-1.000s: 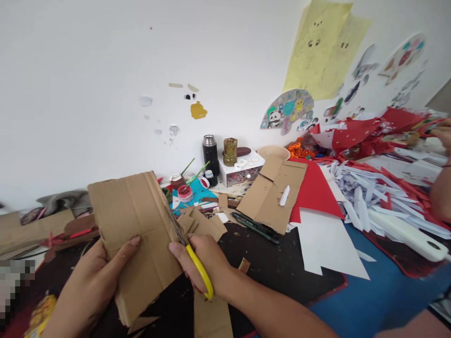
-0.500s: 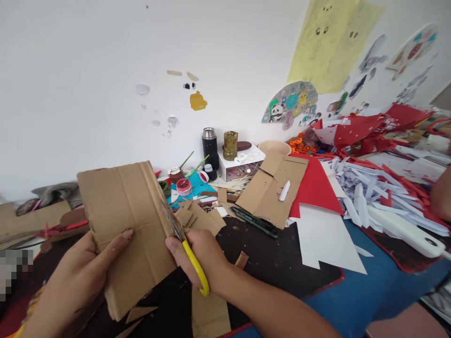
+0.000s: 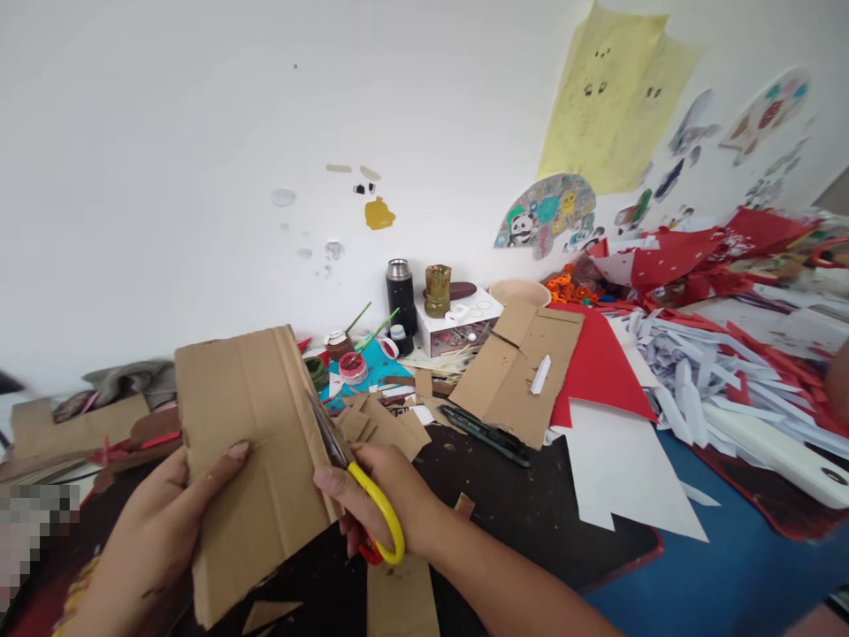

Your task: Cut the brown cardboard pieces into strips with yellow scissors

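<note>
My left hand (image 3: 176, 522) grips a folded piece of brown cardboard (image 3: 256, 442) from its left side, thumb lying on the front face. The cardboard is held up over the dark mat, with creases running down it. My right hand (image 3: 378, 495) is closed on scissors (image 3: 388, 509) with yellow and red handles. Their blades point up and to the left, lying along the cardboard's right edge. Where the blades meet the board is partly hidden. Cardboard scraps (image 3: 381, 425) lie just behind my right hand.
A green utility knife (image 3: 484, 435) lies beside a flat cardboard piece (image 3: 523, 372). Open paint jars (image 3: 352, 367) with brushes and a black flask (image 3: 400, 296) stand near the wall. White paper strips (image 3: 696, 363) and a white glue gun (image 3: 776, 451) are at the right.
The view has tilted, so the background sits lower. The scissors' handles have spread, showing the red loop, and my right hand has turned slightly. Both hands keep their holds.
</note>
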Tool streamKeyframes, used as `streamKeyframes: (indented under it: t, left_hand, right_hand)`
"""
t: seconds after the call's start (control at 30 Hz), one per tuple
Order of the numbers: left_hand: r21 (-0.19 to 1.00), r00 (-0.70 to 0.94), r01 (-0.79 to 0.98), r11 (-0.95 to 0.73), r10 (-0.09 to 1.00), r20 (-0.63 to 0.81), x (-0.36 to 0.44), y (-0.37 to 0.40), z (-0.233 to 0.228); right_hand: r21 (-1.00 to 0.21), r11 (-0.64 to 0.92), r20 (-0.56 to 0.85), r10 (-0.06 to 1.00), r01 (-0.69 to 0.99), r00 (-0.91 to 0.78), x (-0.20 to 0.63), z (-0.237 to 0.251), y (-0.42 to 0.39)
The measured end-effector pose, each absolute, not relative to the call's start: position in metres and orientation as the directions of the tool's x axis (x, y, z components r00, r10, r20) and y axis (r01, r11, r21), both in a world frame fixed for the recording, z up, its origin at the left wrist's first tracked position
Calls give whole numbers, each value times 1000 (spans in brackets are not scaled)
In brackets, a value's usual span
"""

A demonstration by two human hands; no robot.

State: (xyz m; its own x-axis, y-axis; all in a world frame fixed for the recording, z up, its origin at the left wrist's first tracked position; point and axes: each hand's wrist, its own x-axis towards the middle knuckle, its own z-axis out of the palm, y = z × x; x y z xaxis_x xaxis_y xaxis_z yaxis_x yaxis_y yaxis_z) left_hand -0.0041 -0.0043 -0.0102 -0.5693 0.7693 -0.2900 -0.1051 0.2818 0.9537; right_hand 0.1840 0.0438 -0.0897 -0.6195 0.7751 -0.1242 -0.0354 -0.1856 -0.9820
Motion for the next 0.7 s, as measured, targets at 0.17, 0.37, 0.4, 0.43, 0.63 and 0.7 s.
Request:
streamKeyframes:
  t: [0.17,0.37,0.4,0.43,0.63,0.7]
  left_hand:
    - [977,-611,-101,189,763,-211,0,-7,-10]
    - [993,-724,-77,95,679,-121,2,-6,-2]
    - [999,-772,-41,20,635,-45,-3,-4,-2]
    - [998,-821,-2,-58,570,31,-11,-2,-3]
    - [998,-823,-63,28,564,-68,-43,2,-10]
    - [994,-809,-41,104,580,-94,-38,-1,-8]
  right_hand:
    - [-981,-181,-100,758,-62,-644,187,-82,46]
    - [-973,-224,-119,709,-62,-695,193,-70,43]
    - [-973,-226,-132,693,-40,-709,193,-69,41]
    - [-974,-226,-147,678,-14,-720,193,-68,39]
    - [-976,-207,-124,776,-64,-618,187,-76,39]
    - [-963,-217,-106,851,-161,-514,186,-80,46]
